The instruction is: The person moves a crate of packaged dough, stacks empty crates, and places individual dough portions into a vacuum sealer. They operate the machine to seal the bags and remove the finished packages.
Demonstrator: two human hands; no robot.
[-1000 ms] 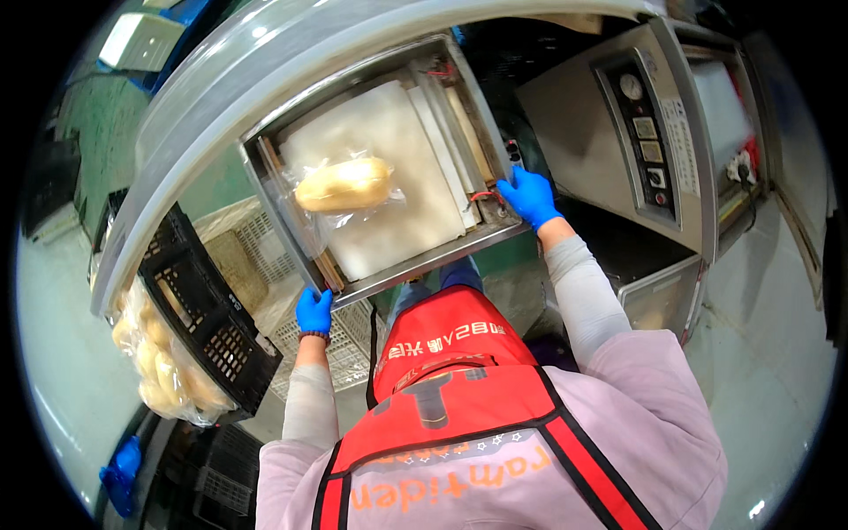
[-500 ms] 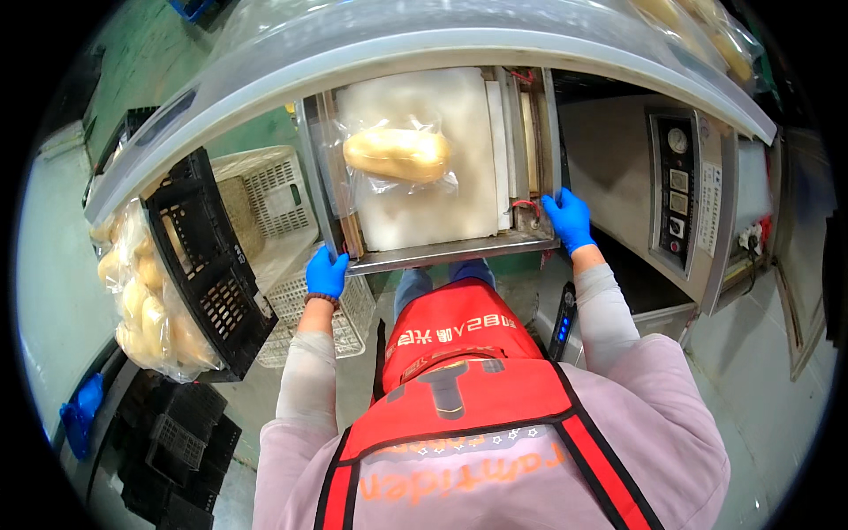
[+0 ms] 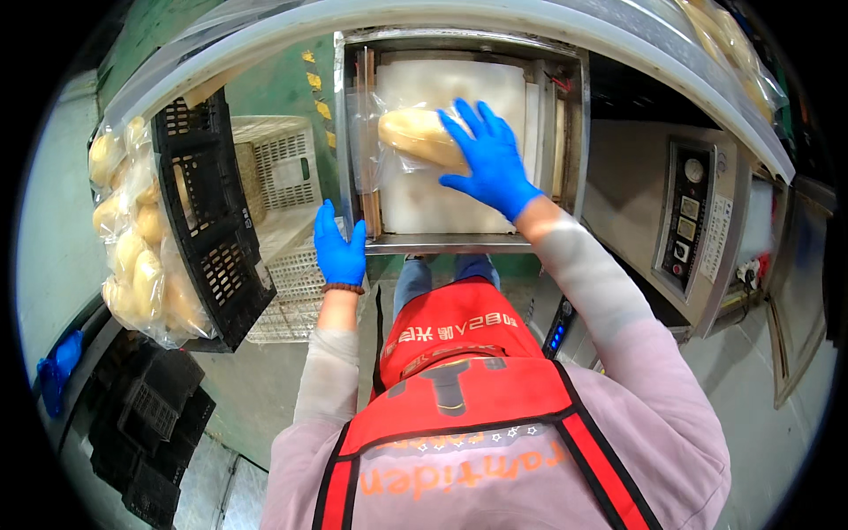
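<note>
A pale yellow, loaf-shaped item (image 3: 412,134) lies in a clear plastic bag on a white board (image 3: 468,205) inside a shallow metal chamber (image 3: 442,245). My blue-gloved right hand (image 3: 495,164) reaches over the board with its fingers spread. Its fingertips overlap the right end of the bagged item; whether they press on it I cannot tell. Beside the chamber's front left corner is my left hand (image 3: 340,252), also blue-gloved, its thumb and fingers apart and nothing in it. The bag's open or closed end is not clear.
On the left, a black plastic crate (image 3: 208,238) stands by several bagged pale yellow items (image 3: 141,265). White baskets (image 3: 283,177) sit behind my left hand. A control panel (image 3: 687,216) with a gauge is at the right. A curved grey-white rim (image 3: 424,13) arches over the chamber.
My right hand has left the chamber's front right corner and moved inward over the bagged item. My left hand has loosened from the front left corner, its fingers now extended.
</note>
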